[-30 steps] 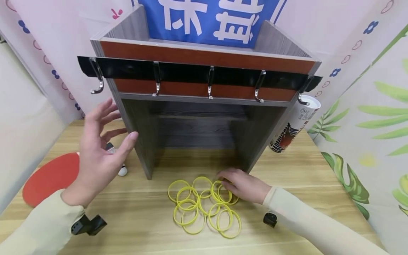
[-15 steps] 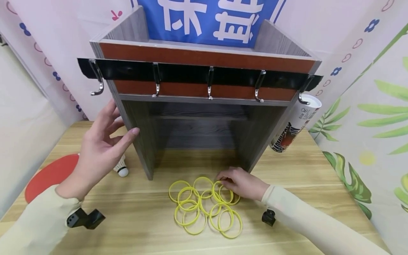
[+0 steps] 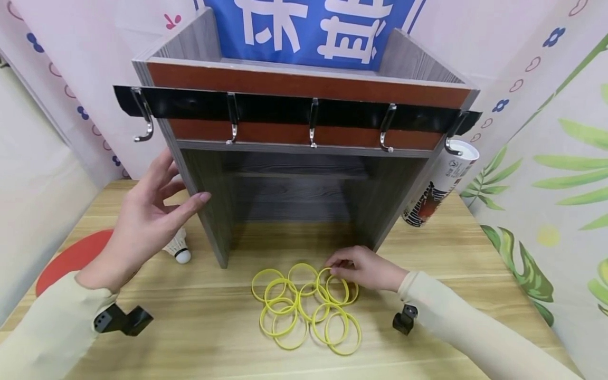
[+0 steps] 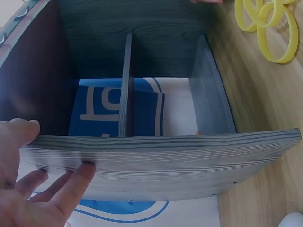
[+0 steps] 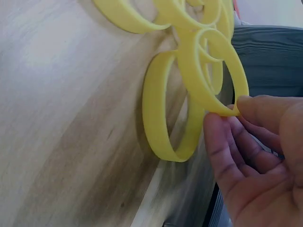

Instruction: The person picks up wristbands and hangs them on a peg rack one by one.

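A grey wooden shelf unit (image 3: 209, 221) stands on the table with a row of metal hooks on its front. My left hand (image 3: 147, 221) holds its left side panel, thumb at the front edge (image 4: 170, 142) and fingertips against the outer face. Several yellow rings (image 3: 260, 319) lie overlapping before the unit. At the far right of that pile my right hand (image 3: 368, 269) pinches one yellow ring (image 5: 189, 66) between thumb and fingers. This ring is tilted up over its neighbours, while another ring (image 5: 154, 109) lies beside it.
Left of the unit are a shuttlecock (image 3: 181, 256) and a red table tennis bat (image 3: 71, 261), partly behind the left arm. A badminton tube (image 3: 439, 182) stands at the right. The black hook strip (image 3: 273, 108) juts past both sides of the unit.
My left hand has come in from the left, its thumb now on the panel edge, leaving the shuttlecock in sight. My right hand has raised slightly with the pinched yellow ring.
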Demonstrator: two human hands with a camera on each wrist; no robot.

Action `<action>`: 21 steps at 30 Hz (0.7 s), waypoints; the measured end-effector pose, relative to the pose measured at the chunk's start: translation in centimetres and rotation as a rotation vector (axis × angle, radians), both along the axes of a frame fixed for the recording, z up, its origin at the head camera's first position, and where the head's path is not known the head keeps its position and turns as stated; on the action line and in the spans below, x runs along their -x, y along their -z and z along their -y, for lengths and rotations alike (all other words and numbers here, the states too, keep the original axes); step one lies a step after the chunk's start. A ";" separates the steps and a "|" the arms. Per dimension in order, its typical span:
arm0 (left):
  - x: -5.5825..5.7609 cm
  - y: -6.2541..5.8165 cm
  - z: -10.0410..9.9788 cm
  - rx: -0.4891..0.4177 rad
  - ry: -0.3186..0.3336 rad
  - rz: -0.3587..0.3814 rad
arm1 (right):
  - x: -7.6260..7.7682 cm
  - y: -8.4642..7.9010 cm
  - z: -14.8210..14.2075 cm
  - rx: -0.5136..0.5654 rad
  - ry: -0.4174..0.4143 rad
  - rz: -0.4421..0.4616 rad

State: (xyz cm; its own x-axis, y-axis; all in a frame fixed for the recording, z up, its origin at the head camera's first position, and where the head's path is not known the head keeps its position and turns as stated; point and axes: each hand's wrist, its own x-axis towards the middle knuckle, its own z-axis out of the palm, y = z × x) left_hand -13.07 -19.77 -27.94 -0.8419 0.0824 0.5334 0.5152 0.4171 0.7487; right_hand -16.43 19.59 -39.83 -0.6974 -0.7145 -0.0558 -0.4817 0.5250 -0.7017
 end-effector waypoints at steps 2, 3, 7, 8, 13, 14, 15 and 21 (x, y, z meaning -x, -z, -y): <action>0.0 -0.1 0.0 0.003 0.001 0.003 | 0.0 -0.2 -0.2 0.003 0.005 0.018; 0.0 -0.1 0.0 0.005 0.001 0.003 | 0.1 -0.3 -0.3 0.008 0.006 0.028; 0.0 -0.1 0.1 0.008 0.004 0.003 | 0.2 -0.6 -0.5 0.023 0.015 0.039; 0.0 -0.1 0.1 0.011 0.003 0.001 | 0.2 -0.7 -0.5 0.025 0.019 0.034; 0.2 -0.1 0.1 0.024 0.006 -0.011 | 0.1 -1.2 -0.7 0.037 0.039 0.004; 0.2 -0.2 0.1 0.026 0.006 -0.011 | 0.1 -1.3 -0.7 0.042 0.042 0.002; 0.2 -0.2 0.1 0.027 0.007 -0.009 | 0.0 -1.5 -0.7 0.050 0.043 0.000; 0.1 0.1 0.2 0.026 0.001 0.000 | -0.2 -2.5 -0.1 0.100 0.058 -0.023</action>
